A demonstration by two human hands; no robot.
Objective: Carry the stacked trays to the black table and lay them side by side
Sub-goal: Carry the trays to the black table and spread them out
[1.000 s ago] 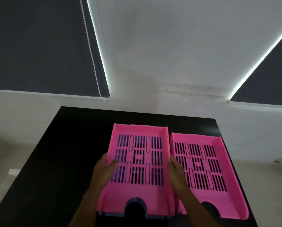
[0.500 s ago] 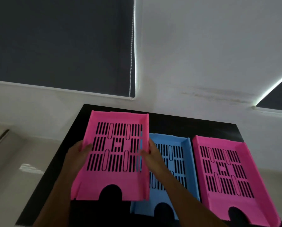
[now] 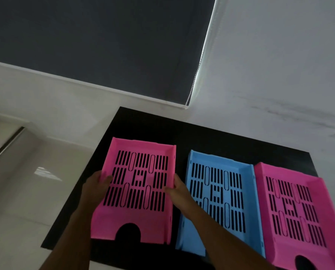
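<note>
Both grips clamped on slotted pink plastic tray (image 3: 137,184): left hand (image 3: 96,187), right hand (image 3: 179,190); matte black table (image 3: 143,127).

Single view only: a head-worn wide-angle camera, positioned above and just short of the near edge of the black worktop (image 3: 143,125), facing forward and steeply down. Frame is rolled, so the worktop's far edge slopes down toward 3 o'clock. Close range; forearms enter from 6 o'clock. Wall and window blind (image 3: 104,45) fill 12 o'clock.
</note>
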